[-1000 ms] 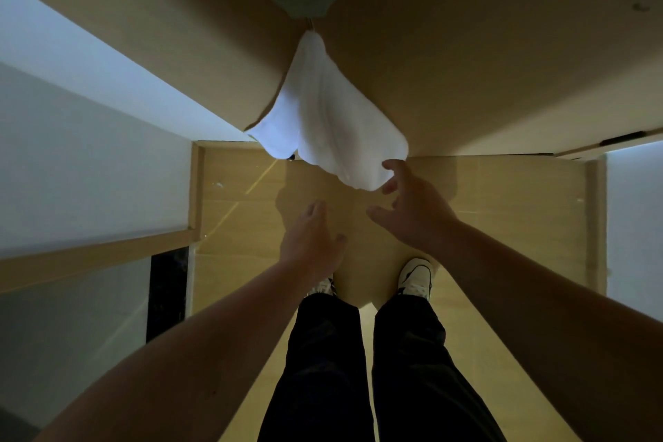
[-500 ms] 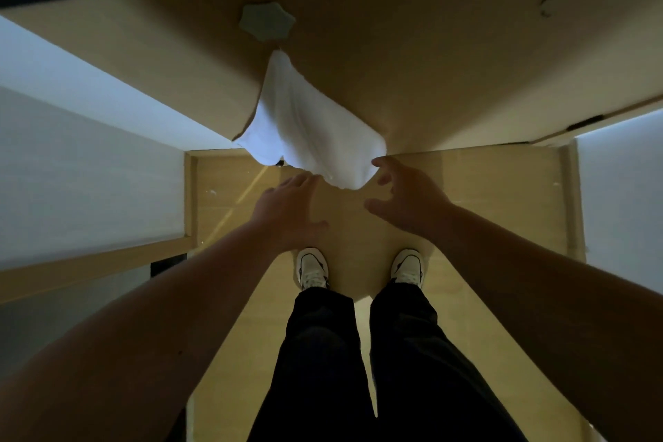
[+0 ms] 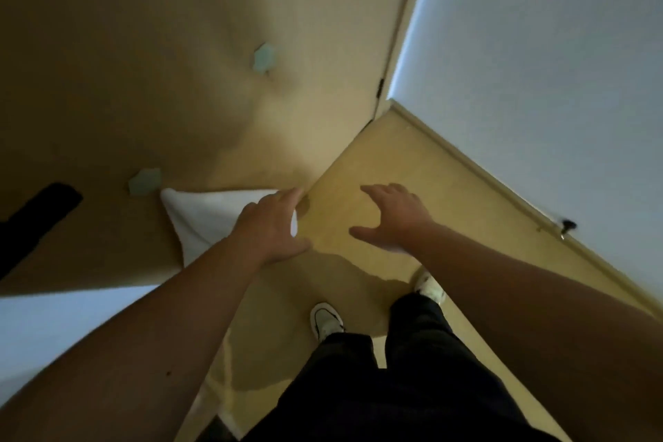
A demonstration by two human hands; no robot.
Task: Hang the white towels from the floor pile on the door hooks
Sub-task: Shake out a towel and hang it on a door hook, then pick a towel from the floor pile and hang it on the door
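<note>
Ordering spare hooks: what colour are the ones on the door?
Pale mint green hooks, clearest in the head view.

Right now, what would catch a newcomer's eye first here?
The white cloth towel hanging from a pale green hook on the tan wooden door, lower left. Two bare hands reach out mid-frame: the left hand overlaps the towel, the right hand spreads open above the wooden floor.
</note>
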